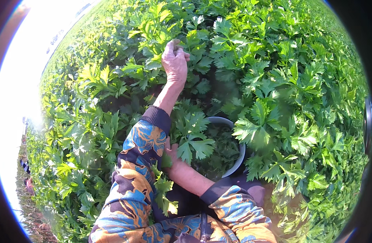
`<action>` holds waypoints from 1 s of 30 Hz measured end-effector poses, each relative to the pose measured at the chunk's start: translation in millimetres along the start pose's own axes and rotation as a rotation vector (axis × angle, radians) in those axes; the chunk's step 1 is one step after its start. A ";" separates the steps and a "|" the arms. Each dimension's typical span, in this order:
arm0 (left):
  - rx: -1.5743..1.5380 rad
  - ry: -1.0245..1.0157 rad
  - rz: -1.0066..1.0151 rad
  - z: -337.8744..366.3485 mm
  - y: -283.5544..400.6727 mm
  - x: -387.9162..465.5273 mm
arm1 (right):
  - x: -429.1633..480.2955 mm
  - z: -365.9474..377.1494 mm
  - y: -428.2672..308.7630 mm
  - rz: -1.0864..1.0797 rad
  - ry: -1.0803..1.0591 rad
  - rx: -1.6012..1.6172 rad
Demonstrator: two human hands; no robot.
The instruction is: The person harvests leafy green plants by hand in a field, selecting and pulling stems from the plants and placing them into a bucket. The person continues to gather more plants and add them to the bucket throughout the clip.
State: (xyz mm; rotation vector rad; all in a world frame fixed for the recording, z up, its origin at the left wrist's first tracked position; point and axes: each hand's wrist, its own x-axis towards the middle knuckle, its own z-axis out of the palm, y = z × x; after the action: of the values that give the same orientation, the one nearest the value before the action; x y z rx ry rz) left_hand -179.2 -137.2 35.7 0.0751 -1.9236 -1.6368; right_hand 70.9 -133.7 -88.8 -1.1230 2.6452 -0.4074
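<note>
My left hand reaches out among the tops of leafy, celery-like plants. Its fingers are curled close to the leaves; whether a stem lies between them cannot be made out. Below it my right hand crosses to the left, its fingers largely hidden behind my left sleeve and foliage. A loose-looking leafy sprig hangs beside my right forearm; what supports it is hidden. Right of that hand stands a round container with a pale rim, holding many green leaves. Large leaves overhang its left side.
Dense plants surround me on both sides and ahead. Dark gaps show between some of them. Dry, brownish ground growth lies at the far lower left. My knee is close to the container's lower side.
</note>
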 end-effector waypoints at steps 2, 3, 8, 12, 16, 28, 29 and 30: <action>0.063 -0.033 0.045 5.1 3.1 11.4 | -3.9 2.2 3.2 0.004 0.032 0.011; 0.155 -0.059 0.049 6.8 3.6 17.9 | -10.5 3.1 5.3 -0.014 0.054 -0.043; -0.019 -0.176 -0.413 6.8 -6.4 40.6 | -18.4 -8.3 4.2 0.042 -0.009 0.036; 0.042 -0.398 -0.528 4.0 -15.0 39.0 | -24.7 -18.6 4.3 0.067 0.086 0.119; 0.258 -0.471 -0.425 10.3 -16.8 33.1 | -28.5 -26.2 5.6 0.008 0.130 0.000; 1.017 -0.483 0.365 5.1 3.6 26.6 | -39.4 -62.5 9.4 -0.038 -0.042 0.000; 0.961 -0.487 0.347 5.2 6.6 27.2 | -38.9 -64.8 10.0 -0.040 -0.080 -0.007; 0.905 -0.491 0.329 4.9 8.9 26.7 | -39.5 -66.2 10.7 -0.045 -0.095 -0.009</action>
State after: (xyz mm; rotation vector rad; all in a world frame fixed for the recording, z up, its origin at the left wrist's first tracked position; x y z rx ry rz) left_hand -200.3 -141.9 54.4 -0.2931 -2.7308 -0.4987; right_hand 69.2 -87.2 -26.5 -1.1765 2.5463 -0.3419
